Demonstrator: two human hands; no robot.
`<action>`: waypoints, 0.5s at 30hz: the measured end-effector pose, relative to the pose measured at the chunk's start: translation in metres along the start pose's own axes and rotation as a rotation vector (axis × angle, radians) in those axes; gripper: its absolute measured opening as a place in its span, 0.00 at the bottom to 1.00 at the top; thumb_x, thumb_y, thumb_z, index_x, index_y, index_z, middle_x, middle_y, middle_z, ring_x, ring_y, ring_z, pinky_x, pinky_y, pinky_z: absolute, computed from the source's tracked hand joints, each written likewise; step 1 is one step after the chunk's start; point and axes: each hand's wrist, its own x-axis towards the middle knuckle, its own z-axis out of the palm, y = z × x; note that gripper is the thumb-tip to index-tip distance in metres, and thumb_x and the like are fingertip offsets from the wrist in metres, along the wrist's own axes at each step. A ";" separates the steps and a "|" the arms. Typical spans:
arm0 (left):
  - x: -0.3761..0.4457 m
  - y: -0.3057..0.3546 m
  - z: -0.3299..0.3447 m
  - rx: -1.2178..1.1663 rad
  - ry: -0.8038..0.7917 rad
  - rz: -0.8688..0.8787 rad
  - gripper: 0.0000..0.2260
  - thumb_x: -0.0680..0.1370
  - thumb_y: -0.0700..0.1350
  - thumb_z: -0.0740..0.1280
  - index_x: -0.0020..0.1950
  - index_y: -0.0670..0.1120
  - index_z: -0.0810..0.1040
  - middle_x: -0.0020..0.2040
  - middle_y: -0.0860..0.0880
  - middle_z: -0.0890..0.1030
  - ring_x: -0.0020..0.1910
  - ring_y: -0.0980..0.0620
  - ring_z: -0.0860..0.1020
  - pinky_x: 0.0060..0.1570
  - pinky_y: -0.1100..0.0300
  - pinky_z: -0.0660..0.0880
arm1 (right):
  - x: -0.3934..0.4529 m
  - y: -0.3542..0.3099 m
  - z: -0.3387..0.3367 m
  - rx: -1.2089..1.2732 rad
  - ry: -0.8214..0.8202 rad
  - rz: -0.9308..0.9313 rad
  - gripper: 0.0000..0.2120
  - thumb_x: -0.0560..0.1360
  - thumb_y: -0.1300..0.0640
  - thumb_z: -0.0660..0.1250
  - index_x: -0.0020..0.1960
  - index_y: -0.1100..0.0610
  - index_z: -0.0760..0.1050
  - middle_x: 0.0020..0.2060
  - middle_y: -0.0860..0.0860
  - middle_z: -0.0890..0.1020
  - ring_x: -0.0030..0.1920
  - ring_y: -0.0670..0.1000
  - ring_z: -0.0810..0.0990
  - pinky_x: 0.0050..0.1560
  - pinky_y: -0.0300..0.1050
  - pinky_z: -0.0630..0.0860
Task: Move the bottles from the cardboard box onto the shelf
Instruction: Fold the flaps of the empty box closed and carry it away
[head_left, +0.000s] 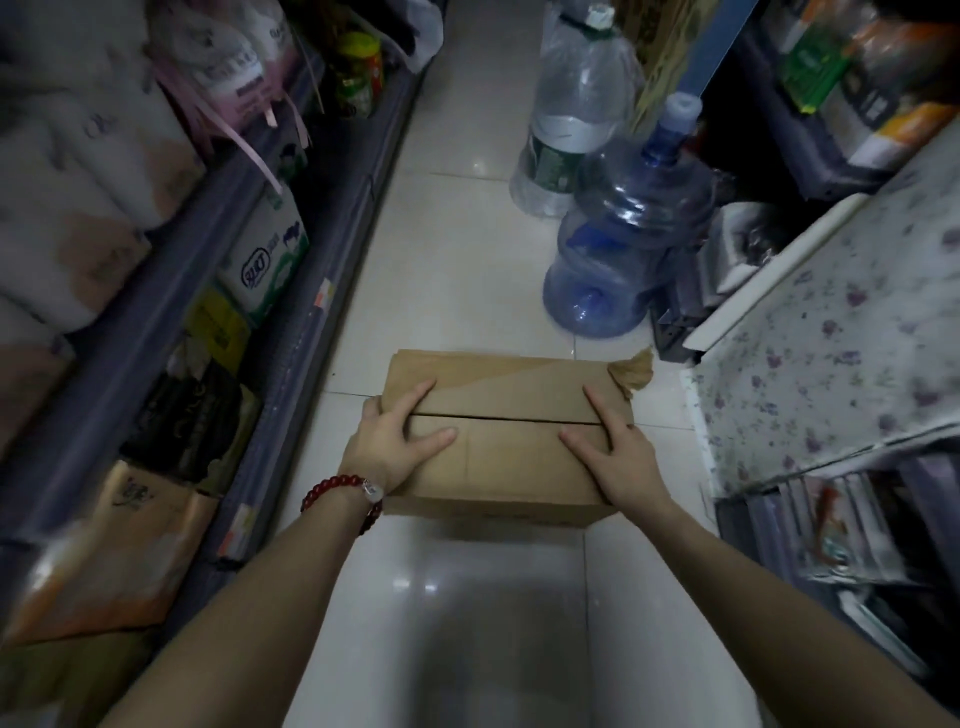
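Left hand (400, 441) and right hand (615, 457) lie flat, grip apart, on the closed box (509, 379) at frame centre; bottles hidden, so best keep it level.

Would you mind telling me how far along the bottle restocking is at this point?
Barely begun. Done: nothing visible; the cardboard box has its flaps closed and no bottle is out. In hand: the left hand and right hand rest on its top, near the ends. Left: open it and move every bottle to the shelf.
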 end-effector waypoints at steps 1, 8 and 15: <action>-0.011 0.015 -0.016 0.000 -0.012 0.000 0.32 0.70 0.62 0.70 0.72 0.68 0.61 0.70 0.43 0.62 0.66 0.41 0.70 0.67 0.52 0.66 | -0.010 -0.017 -0.013 0.002 -0.006 0.007 0.31 0.75 0.43 0.66 0.74 0.39 0.58 0.71 0.56 0.68 0.68 0.57 0.69 0.69 0.49 0.66; -0.079 0.131 -0.153 0.073 -0.072 0.001 0.30 0.73 0.60 0.67 0.73 0.66 0.60 0.72 0.41 0.61 0.70 0.40 0.66 0.68 0.53 0.63 | -0.063 -0.154 -0.104 0.040 -0.008 0.074 0.31 0.74 0.39 0.65 0.73 0.37 0.59 0.69 0.58 0.69 0.67 0.57 0.70 0.70 0.50 0.66; -0.140 0.221 -0.272 0.047 -0.104 0.057 0.30 0.74 0.58 0.68 0.73 0.66 0.60 0.72 0.41 0.61 0.71 0.40 0.64 0.70 0.53 0.61 | -0.115 -0.282 -0.186 0.042 0.025 0.015 0.31 0.75 0.45 0.68 0.74 0.43 0.61 0.70 0.54 0.70 0.68 0.54 0.69 0.62 0.38 0.63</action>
